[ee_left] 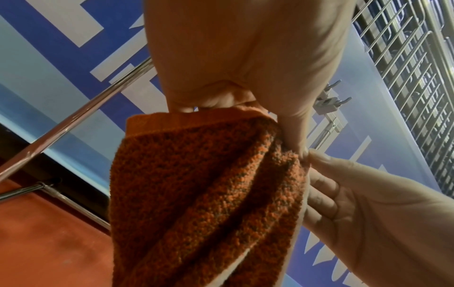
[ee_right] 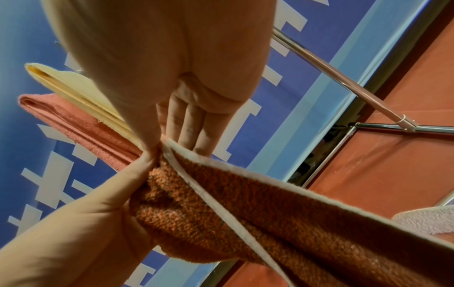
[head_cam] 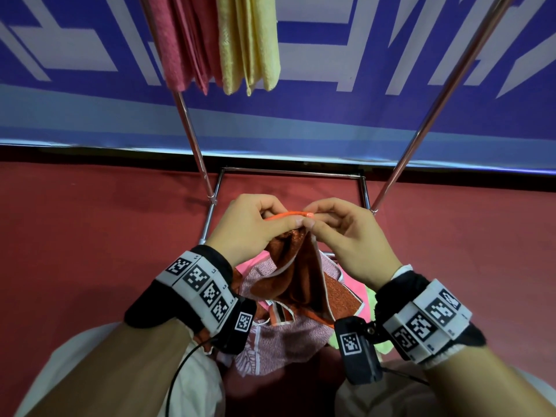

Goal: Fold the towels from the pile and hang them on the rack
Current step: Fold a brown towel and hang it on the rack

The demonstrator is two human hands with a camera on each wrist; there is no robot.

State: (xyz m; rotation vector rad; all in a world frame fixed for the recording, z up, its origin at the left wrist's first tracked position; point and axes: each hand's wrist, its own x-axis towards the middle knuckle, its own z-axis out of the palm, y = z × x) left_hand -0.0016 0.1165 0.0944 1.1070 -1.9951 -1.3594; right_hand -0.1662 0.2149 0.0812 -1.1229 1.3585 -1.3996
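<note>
Before a blue-and-white patterned wall, a chrome tube rack on a red surface carries a folded pink towel and a folded yellow towel. Left hand and right hand pinch, with curled fingers, the top edge of an orange terry towel with white trim, which hangs above the pile of pink and green towels.

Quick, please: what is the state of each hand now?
Left hand: pinches the top edge of the orange terry towel.
Right hand: pinches the same towel edge.
</note>
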